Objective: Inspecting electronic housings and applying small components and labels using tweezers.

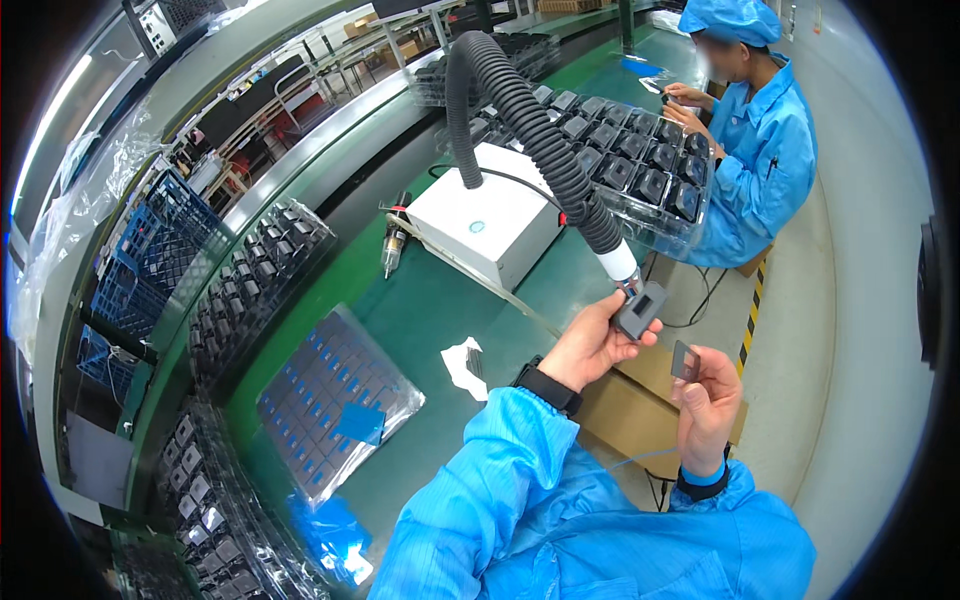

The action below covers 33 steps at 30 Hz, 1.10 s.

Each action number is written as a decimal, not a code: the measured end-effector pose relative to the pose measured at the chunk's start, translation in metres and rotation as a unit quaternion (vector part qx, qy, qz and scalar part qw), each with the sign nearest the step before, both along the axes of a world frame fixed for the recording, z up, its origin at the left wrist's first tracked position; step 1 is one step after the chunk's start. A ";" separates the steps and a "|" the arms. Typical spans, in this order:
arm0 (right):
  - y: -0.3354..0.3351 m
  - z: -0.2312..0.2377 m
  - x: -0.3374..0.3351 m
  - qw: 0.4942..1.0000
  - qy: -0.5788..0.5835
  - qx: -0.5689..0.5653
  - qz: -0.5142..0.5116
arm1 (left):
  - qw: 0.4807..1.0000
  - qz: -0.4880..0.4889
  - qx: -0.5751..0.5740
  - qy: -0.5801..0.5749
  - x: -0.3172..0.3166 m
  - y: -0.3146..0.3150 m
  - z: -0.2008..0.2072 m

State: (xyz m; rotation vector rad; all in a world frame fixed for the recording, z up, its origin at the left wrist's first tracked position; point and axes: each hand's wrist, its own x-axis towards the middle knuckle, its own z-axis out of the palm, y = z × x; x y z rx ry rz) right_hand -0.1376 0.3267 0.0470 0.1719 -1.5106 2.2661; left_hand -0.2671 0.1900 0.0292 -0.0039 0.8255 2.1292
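Note:
My left hand [596, 346] grips a dark grey rectangular housing [640, 311] with a window in its face, fingers wrapped round it from below. The housing is right at the white nozzle [618, 263] of a black corrugated hose [540, 130]; whether the two touch I cannot tell. To the right, apart from it, my right hand [710, 405] pinches a small flat dark plate [685, 361] with a lighter rectangular window, held upright. The hose rises out of a white box [485, 225] on the green bench [430, 320].
A clear sheet tray [335, 400] of flat dark plates lies left, with a blue film piece [360, 423] on it. Near it is crumpled white paper [463, 368]. A driver-like tool [394, 243] lies by the box. Part trays [250, 290] line the left; a co-worker [765, 150] sits beyond another tray [640, 165].

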 end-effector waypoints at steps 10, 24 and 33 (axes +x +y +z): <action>0.012 -0.002 -0.005 0.999 0.012 0.003 -0.040 | 1.000 -0.014 0.016 -0.002 -0.002 0.006 0.002; -0.028 -0.013 -0.005 0.998 0.056 -0.014 -0.009 | 0.996 0.072 -0.008 0.043 0.121 -0.075 0.028; -0.198 -0.005 0.022 0.892 -0.149 -0.142 0.402 | 0.918 0.384 -0.087 0.045 0.250 -0.161 0.028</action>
